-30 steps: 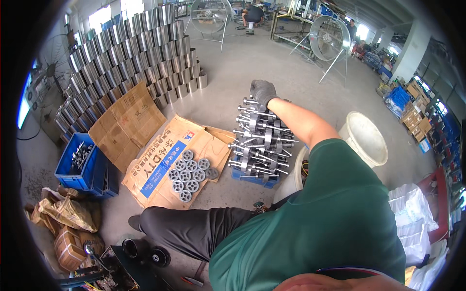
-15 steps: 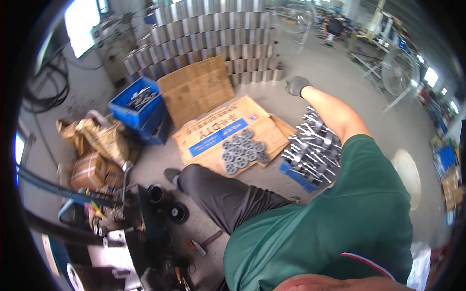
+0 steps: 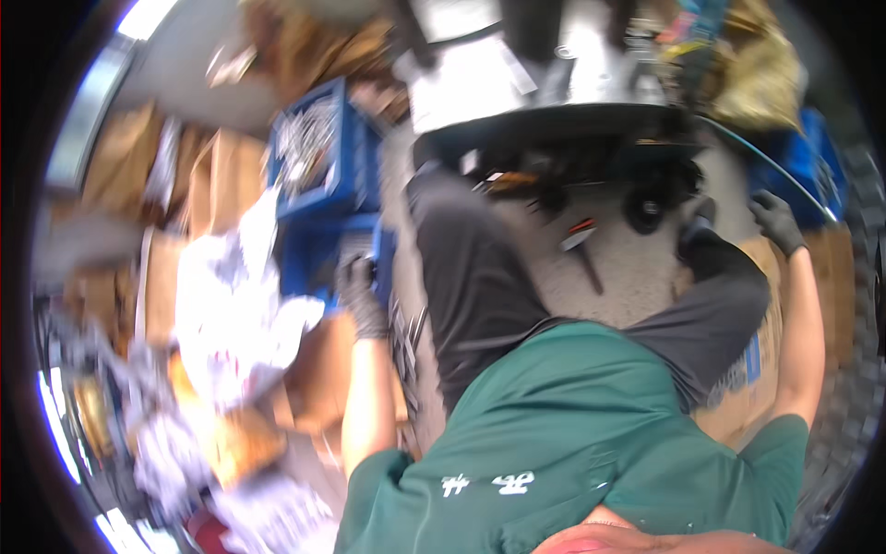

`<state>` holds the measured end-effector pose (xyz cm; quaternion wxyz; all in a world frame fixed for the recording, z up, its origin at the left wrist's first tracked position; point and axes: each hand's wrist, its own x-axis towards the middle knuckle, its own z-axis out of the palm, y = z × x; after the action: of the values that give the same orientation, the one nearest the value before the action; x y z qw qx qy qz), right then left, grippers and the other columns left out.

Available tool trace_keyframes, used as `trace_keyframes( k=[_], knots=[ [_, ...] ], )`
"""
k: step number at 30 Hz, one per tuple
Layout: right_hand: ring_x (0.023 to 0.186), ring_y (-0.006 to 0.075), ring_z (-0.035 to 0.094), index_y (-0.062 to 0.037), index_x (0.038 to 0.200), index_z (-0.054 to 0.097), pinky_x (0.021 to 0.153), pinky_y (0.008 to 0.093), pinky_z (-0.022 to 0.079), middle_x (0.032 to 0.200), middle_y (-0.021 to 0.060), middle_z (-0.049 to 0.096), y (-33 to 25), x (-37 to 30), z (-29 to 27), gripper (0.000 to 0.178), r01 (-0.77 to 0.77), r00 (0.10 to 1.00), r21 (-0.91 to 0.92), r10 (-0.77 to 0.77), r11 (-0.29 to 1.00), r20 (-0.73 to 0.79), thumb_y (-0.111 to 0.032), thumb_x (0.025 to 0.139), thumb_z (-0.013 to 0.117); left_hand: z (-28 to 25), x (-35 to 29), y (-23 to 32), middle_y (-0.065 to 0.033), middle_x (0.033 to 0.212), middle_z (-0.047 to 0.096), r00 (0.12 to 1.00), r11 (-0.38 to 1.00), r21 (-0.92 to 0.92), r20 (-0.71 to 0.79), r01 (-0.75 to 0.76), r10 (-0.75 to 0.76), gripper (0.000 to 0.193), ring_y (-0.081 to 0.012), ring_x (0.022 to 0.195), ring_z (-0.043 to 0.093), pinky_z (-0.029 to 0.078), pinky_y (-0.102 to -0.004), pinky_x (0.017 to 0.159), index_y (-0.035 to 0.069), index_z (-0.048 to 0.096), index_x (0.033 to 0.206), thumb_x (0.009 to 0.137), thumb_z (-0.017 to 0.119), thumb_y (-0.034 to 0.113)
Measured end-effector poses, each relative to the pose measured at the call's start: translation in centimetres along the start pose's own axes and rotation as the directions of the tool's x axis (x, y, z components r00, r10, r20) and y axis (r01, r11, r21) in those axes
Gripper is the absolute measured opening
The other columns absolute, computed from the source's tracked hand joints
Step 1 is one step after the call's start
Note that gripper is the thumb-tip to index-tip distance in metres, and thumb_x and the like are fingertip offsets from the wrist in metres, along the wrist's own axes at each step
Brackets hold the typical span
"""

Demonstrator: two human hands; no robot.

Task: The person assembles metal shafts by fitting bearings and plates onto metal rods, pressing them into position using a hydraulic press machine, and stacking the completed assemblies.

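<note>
Two grips are too blurred to tell: the right hand [image 3: 778, 222] out wide, the left hand [image 3: 361, 297] at a blue bin [image 3: 297, 260], probably stiff, best held by its rim.

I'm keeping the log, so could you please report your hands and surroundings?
Left hand at nearer blue bin, grip too blurred to tell. Right hand near cardboard, contact unclear. White bag beside the bin, on its left.
</note>
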<state>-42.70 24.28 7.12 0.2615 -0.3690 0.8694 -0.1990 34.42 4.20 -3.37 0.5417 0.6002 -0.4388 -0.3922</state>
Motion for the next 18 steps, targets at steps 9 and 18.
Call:
trace_keyframes(
  k=[9, 18],
  knots=[
    [0.099, 0.0170, 0.067, -0.0044, 0.124, 0.071, 0.090, 0.0326, 0.054, 0.109, 0.0076, 0.074, -7.4, 3.5, 12.8, 0.037, 0.074, 0.752, -0.354, 0.181, 0.932, 0.634, -0.022, 0.092, 0.075, -10.0, -20.7, -21.1, -0.0128, 0.093, 0.074, 0.882, 0.742, 0.510, -0.077, 0.435, -0.464, 0.035, -0.0209, 0.086, 0.068, 0.054, -0.0351, 0.080, -0.001, 0.070, 0.111, 0.087, 0.072, 0.024],
    [0.082, 0.0139, 0.067, -0.0059, 0.125, 0.070, 0.070, 0.0286, 0.053, 0.105, 0.0065, 0.073, -2.9, 4.7, 10.6, 0.035, 0.044, 0.864, -0.146, 0.036, 0.988, 0.502, -0.019, 0.093, 0.069, -11.5, -18.3, -28.5, -0.0245, 0.112, 0.074, 0.770, 0.507, 0.654, -0.189, 0.561, -0.609, 0.050, -0.0378, 0.108, 0.071, 0.053, -0.0432, 0.099, 0.000, 0.065, 0.127, 0.086, 0.072, 0.027]
  ],
)
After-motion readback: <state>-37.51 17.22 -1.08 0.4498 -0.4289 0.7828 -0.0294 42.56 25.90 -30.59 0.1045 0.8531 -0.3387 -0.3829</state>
